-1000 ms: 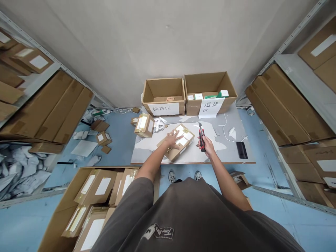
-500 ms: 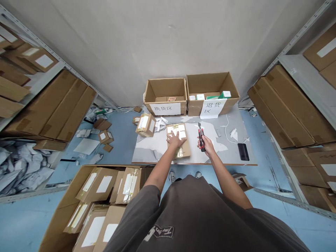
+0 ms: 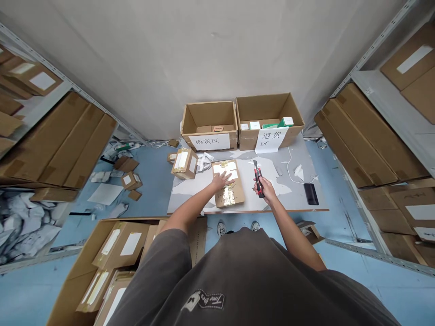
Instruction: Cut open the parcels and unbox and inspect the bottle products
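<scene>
A taped cardboard box (image 3: pixel 234 192) with white labels lies on the table (image 3: pixel 183 199) in front of me. My left hand (image 3: pixel 221 180) rests flat on the left part of its top, fingers spread. To the right of the box, my right hand (image 3: pixel 267 189) is wrapped around a red and black utility knife (image 3: pixel 258 179) and holds it above the tabletop. The knife points away from me and does not touch the box. A smaller taped box (image 3: pixel 184 164) stands to the left, beside some crumpled white material (image 3: pixel 204 161).
Two open cartons with paper signs stand at the back, left (image 3: pixel 209 122) and right (image 3: pixel 270 115); the right one holds green and white boxes. A phone (image 3: pixel 311 194) with a white cable lies at right. A large carton (image 3: pixel 76 276) of parcels stands lower left. Shelves flank both sides.
My left arm has swung outward to the left, and the left hand has shifted toward the box's left side. The right hand still holds the knife. The whole view has shifted slightly.
</scene>
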### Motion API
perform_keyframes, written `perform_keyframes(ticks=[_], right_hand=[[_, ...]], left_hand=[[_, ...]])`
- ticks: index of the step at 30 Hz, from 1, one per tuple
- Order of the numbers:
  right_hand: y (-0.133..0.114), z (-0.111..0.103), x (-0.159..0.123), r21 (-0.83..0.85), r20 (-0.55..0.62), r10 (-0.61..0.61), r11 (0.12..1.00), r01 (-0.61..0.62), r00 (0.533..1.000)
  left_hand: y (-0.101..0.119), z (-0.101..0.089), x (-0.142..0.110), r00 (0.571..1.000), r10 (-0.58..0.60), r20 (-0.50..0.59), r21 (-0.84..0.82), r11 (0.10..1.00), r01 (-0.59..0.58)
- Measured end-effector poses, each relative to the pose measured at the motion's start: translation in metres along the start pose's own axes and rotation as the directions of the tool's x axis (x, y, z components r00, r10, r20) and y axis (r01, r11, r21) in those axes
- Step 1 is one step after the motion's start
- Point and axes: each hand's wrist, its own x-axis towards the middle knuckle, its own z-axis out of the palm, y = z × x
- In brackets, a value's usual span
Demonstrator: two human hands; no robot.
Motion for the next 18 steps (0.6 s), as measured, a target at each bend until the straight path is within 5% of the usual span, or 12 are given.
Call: perform_keyframes(ticks=[10,18], right_hand=[[-0.015,0.001,-0.007,-0.030,-0.014,-0.003,1.000,0.002,1.000],[-0.017,-0.003,-0.008,-0.027,-0.039,-0.004,1.000,0.003,0.999]], left_hand=[[0.026,-0.044,-0.007,0.971,-0.227,0.069,-0.156,0.959,0.235],[0.071,-0.047,-0.003,0.840,-0.537,0.078,-0.128,0.830,0.543]])
